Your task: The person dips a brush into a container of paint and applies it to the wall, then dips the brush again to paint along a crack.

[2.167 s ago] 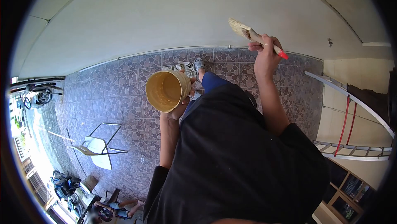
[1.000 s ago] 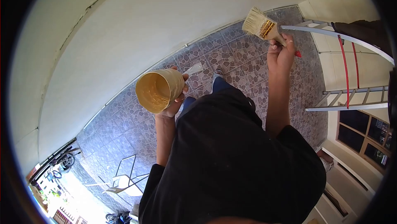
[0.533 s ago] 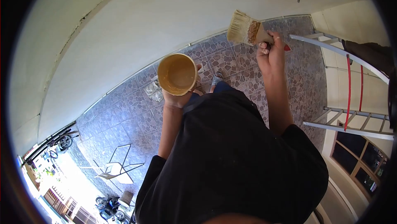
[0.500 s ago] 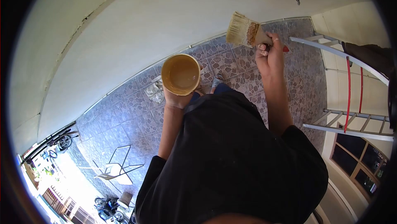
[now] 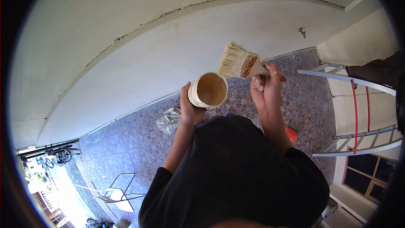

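My left hand [image 5: 190, 109] is wrapped round a small white tub [image 5: 194, 96], its mouth tilted toward me and a thin tan-coloured liquid inside. In my right hand [image 5: 267, 89] is a wide paintbrush [image 5: 253, 67], gripped by its handle. Its pale bristles point left, close beside the tub's upper rim, and the rusty metal band shows between bristles and handle. Whitish smears mark the fingers of my right hand. Beyond both hands rises a pale wall [image 5: 168, 51] with a long crack running along it.
A metal ladder [image 5: 363, 81] with red braces stands at the right, near a wall tap [image 5: 302, 33]. Crumpled cloth or plastic [image 5: 168, 120] lies on the patterned tile floor [image 5: 139, 143]. An orange-red object [image 5: 291, 134] sits by my right forearm. A folding chair [image 5: 119, 194] is lower left.
The tub and brush have come closer together, the brush shifting down and left, the tub right and tilting. My view has moved, showing more of the upper wall.
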The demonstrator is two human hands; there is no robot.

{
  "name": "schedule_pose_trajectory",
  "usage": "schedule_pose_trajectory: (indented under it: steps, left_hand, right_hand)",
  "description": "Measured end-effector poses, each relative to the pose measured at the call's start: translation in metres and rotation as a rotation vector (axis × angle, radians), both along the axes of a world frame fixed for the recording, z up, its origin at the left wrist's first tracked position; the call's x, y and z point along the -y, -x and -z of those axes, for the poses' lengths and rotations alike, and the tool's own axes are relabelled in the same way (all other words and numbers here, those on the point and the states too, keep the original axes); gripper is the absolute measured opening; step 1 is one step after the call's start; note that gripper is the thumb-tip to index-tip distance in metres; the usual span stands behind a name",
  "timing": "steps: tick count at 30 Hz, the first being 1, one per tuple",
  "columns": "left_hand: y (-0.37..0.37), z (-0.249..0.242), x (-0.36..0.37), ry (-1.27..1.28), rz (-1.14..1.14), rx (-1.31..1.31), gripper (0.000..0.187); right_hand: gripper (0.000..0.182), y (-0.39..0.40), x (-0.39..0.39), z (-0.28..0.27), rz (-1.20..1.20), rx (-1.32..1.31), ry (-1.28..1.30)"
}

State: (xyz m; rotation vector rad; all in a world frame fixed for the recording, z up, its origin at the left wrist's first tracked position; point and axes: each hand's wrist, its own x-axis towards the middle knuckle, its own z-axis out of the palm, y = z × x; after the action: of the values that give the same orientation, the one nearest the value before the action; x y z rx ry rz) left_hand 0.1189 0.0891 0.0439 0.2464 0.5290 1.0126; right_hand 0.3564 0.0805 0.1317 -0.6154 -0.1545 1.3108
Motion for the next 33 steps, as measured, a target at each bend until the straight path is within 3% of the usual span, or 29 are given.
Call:
schedule_pose_trajectory:
  steps: [2, 5, 7, 17, 22, 33]
  left_hand:
    - [-0.009, -0.029, 0.0, 0.183, -0.078, -0.099, 0.056]
    - [0.002, -0.01, 0.0, 0.138, -0.049, -0.046, 0.061]
    - [0.006, -0.006, 0.001, 0.126, -0.048, -0.019, 0.062]
    - [0.018, -0.006, 0.001, 0.024, -0.07, 0.019, 0.065]
    - [0.019, -0.005, 0.005, 0.078, -0.087, 0.015, 0.064]
    - [0.017, 0.013, 0.012, 0.183, -0.083, 0.029, 0.053]
  right_hand:
    - [0.018, 0.015, 0.006, -0.012, 0.011, 0.056, 0.004]
    - [0.018, 0.031, 0.022, -0.029, 0.03, 0.221, 0.011]
    - [0.018, 0.036, 0.031, -0.032, -0.02, 0.409, -0.13]
    - [0.019, 0.062, 0.057, -0.06, -0.006, 0.873, -0.243]
    - [0.019, 0.062, 0.063, -0.067, 0.046, 1.416, -0.379]
    - [0.023, 0.074, 0.061, -0.078, 0.11, 1.662, -0.427]
